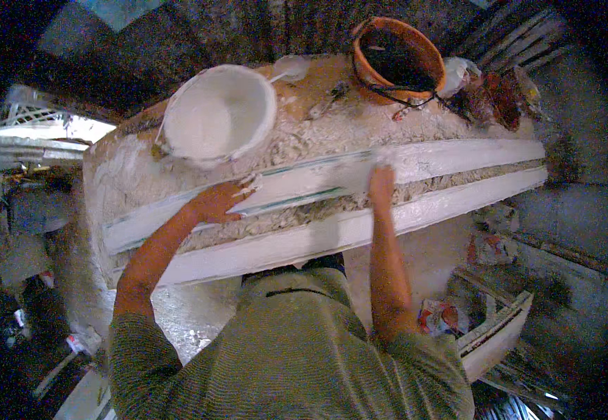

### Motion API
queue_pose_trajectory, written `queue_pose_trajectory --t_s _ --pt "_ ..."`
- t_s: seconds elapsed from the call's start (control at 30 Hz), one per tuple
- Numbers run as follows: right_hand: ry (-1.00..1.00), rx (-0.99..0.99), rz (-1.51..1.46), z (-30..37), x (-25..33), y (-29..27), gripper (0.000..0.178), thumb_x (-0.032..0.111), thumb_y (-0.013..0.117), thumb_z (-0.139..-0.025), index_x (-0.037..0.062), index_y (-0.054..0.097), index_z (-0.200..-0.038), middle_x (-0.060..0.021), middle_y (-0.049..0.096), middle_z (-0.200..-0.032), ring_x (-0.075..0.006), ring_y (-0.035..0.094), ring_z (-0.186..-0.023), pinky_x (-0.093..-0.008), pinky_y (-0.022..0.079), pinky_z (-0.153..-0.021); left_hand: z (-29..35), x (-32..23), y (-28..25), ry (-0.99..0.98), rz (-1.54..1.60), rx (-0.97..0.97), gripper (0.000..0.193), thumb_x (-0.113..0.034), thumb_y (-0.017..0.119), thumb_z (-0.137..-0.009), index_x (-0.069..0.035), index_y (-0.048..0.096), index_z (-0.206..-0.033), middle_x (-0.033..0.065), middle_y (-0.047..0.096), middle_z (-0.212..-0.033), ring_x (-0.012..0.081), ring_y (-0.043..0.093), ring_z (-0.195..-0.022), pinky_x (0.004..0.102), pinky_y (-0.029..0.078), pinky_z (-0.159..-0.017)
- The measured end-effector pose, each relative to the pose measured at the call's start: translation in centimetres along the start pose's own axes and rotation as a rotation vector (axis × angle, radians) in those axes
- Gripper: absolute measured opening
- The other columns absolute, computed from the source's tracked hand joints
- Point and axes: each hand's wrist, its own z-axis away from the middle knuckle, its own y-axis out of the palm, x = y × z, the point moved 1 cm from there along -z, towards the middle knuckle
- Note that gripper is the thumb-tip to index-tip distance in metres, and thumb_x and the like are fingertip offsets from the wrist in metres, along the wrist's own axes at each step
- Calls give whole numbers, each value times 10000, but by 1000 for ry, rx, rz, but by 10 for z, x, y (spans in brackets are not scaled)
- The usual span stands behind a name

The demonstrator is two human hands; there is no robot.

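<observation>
A long white strip (430, 161), smooth and wet-looking, runs across the bench with a green line along part of its edge. My left hand (220, 201) lies on its left part, fingers spread and tipped with white paste. Farther right, my right hand (382, 185) reaches onto the same strip. White blur covers its fingertips, so I cannot make out whether they hold anything. Nearer to me, a second white strip (262, 259) lies roughly parallel, with rough greyish crumbs in the gap between the two.
Behind the strips, a white bucket (267, 126) with pale contents stands at left, an orange bucket (364, 70) with a dark inside at right. Crumpled bags (493, 98) lie beside the orange one. A light-faced board (496, 339) leans at lower right, near a red-and-white bag (444, 317).
</observation>
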Motion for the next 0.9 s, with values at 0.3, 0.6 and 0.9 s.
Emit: queue_pose_trajectory --t_s 0.3,0.6,0.9 --pt "-78 203 -260 -13 13 -18 418 356 489 -936 24 742 -942 -252 704 -941 -426 657 -937 -547 493 -865 -231 -66 -32 131 73 -132 807 -468 552 -957 -59 210 -1562 259 123 -1625 431 279 -1455 453 269 -1207" --pt "333 -99 -17 -150 -350 62 366 333 499 -956 49 693 -1081 -187 697 -898 -350 650 -763 -486 497 -645 -490 -166 -34 154 345 -315 752 -628 500 -932 -143 403 -1500 167 340 -1578 368 333 -1444 494 295 -1186" --pt "-137 -114 334 -85 -242 80 263 289 569 -885 93 701 -1001 -176 676 -944 -356 643 -880 -510 519 -757 -379 -131 5 379 -37 -501 716 -600 449 -975 -87 427 -1474 128 301 -1606 312 244 -1495 482 241 -1214"
